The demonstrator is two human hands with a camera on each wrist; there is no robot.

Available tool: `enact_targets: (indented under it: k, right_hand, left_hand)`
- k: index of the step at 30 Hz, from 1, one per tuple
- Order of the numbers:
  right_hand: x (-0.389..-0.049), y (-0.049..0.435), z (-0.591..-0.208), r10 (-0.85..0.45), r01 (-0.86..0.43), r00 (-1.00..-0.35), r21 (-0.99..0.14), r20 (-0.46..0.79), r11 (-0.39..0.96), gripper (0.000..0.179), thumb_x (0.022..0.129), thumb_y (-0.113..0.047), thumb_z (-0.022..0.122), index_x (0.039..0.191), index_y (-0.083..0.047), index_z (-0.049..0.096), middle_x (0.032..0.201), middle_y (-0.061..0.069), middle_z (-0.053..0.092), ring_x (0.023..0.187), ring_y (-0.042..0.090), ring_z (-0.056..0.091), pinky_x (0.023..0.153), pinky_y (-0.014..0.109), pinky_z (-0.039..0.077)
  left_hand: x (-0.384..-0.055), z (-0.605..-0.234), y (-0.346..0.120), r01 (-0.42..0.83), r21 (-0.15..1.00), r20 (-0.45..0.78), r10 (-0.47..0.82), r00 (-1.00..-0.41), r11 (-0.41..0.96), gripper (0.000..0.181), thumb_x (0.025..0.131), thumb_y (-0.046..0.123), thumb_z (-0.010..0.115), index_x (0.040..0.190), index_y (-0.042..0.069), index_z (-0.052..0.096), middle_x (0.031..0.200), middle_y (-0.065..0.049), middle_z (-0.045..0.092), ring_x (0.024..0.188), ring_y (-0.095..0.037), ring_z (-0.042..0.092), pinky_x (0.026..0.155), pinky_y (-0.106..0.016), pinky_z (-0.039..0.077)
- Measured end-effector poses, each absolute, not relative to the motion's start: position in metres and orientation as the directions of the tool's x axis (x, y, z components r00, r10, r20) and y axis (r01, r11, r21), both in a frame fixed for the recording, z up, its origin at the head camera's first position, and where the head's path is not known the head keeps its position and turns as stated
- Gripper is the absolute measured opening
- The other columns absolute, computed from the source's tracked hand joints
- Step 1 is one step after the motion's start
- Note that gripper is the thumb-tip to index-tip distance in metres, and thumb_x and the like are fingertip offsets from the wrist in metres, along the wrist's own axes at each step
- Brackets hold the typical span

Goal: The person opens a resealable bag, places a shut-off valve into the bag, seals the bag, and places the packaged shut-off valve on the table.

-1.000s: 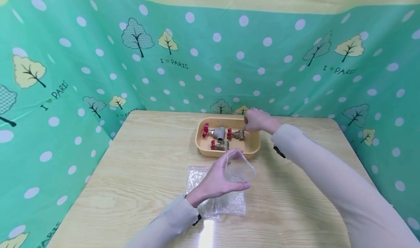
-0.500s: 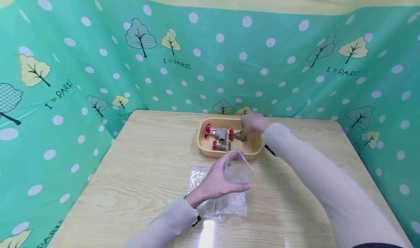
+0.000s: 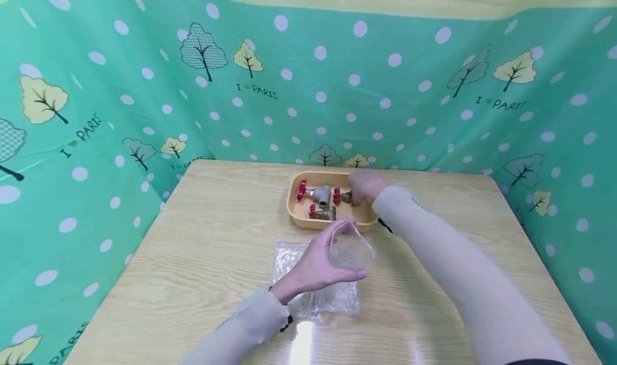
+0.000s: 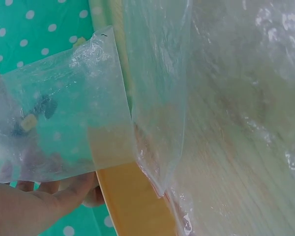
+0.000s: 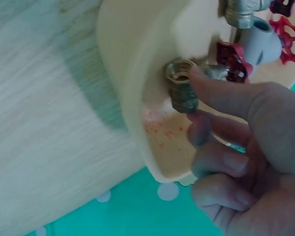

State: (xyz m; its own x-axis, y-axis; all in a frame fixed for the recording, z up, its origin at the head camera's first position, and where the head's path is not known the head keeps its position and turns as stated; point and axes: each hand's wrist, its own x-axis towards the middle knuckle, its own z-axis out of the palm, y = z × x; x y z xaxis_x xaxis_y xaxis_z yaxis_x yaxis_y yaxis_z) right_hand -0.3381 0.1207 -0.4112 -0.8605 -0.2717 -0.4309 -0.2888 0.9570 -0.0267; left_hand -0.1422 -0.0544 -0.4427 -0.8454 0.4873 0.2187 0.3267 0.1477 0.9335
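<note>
My left hand (image 3: 313, 266) holds a clear plastic bag (image 3: 353, 250) with its mouth spread between thumb and fingers, just in front of the yellow tray (image 3: 301, 223). Inside the tray's right part, my right hand (image 3: 367, 184) is at a brass valve with a red handwheel. The right wrist view shows thumb and index finger pinching the threaded body of that valve (image 5: 183, 93). Left of it lie a grey valve (image 3: 322, 195) with a red handwheel and, nearer the front, another metal valve (image 3: 325, 214), also red-wheeled.
More clear plastic bags (image 3: 342, 300) lie flat on the wooden table (image 3: 217, 236) below my left hand. A green dotted cloth (image 3: 270, 97) hangs behind the table and at both sides. Reddish specks show on the tray floor (image 5: 167, 135).
My right hand has moved left and down into the tray and taken hold of the right-hand brass valve. The left hand keeps the bag in nearly the same place.
</note>
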Motion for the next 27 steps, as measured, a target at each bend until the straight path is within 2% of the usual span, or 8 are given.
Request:
enact_targets:
  k: [7, 14, 18, 21, 27]
  right_hand:
    - [-0.337, 0.120, -0.416, -0.297, -0.310, -0.877, -0.026, -0.377, 0.950, 0.019, 0.082, -0.011, 0.083, 0.091, -0.010, 0.067, 0.090, 0.007, 0.067, 0.084, 0.025, 0.063, 0.074, 0.037, 0.057]
    - [-0.335, 0.125, -0.415, -0.277, -0.250, -0.865, -0.119, -0.419, 0.961, 0.032, 0.080, -0.020, 0.092, 0.099, -0.007, 0.070, 0.095, 0.007, 0.067, 0.088, 0.025, 0.063, 0.079, 0.038, 0.057]
    - [-0.335, 0.126, -0.415, -0.275, -0.248, -0.860, -0.119, -0.430, 0.962, 0.037, 0.079, -0.026, 0.095, 0.098, -0.007, 0.070, 0.095, 0.006, 0.067, 0.088, 0.025, 0.063, 0.080, 0.039, 0.057]
    - [-0.335, 0.127, -0.415, -0.267, -0.235, -0.858, -0.127, -0.438, 0.964, 0.039, 0.078, -0.029, 0.095, 0.098, -0.008, 0.069, 0.095, 0.006, 0.067, 0.089, 0.024, 0.063, 0.081, 0.039, 0.056]
    - [-0.332, 0.130, -0.414, -0.253, -0.167, -0.848, -0.218, -0.466, 0.962, 0.042, 0.079, -0.025, 0.094, 0.108, -0.006, 0.069, 0.102, 0.008, 0.069, 0.097, 0.027, 0.064, 0.089, 0.044, 0.056]
  left_hand:
    - [-0.142, -0.444, -0.055, 0.319, 0.937, 0.215, 0.482, -0.849, 0.143, 0.091, 0.073, 0.034, 0.096, 0.150, 0.030, 0.048, 0.143, 0.010, 0.056, 0.133, -0.013, 0.051, 0.114, -0.047, 0.041]
    - [-0.141, -0.444, -0.055, 0.306, 0.941, 0.206, 0.478, -0.854, 0.142, 0.091, 0.072, 0.034, 0.096, 0.150, 0.031, 0.048, 0.145, 0.004, 0.056, 0.134, -0.014, 0.051, 0.113, -0.049, 0.041]
    - [-0.141, -0.444, -0.056, 0.308, 0.941, 0.209, 0.477, -0.854, 0.138, 0.092, 0.073, 0.033, 0.096, 0.151, 0.031, 0.048, 0.146, 0.001, 0.057, 0.133, -0.015, 0.052, 0.112, -0.048, 0.042]
    - [-0.140, -0.444, -0.056, 0.309, 0.942, 0.214, 0.472, -0.855, 0.133, 0.092, 0.072, 0.032, 0.096, 0.151, 0.030, 0.049, 0.144, 0.005, 0.057, 0.131, -0.015, 0.053, 0.110, -0.047, 0.043]
    - [-0.141, -0.443, -0.055, 0.309, 0.941, 0.209, 0.476, -0.854, 0.141, 0.093, 0.072, 0.033, 0.096, 0.152, 0.030, 0.048, 0.142, 0.010, 0.056, 0.131, -0.016, 0.053, 0.111, -0.046, 0.043]
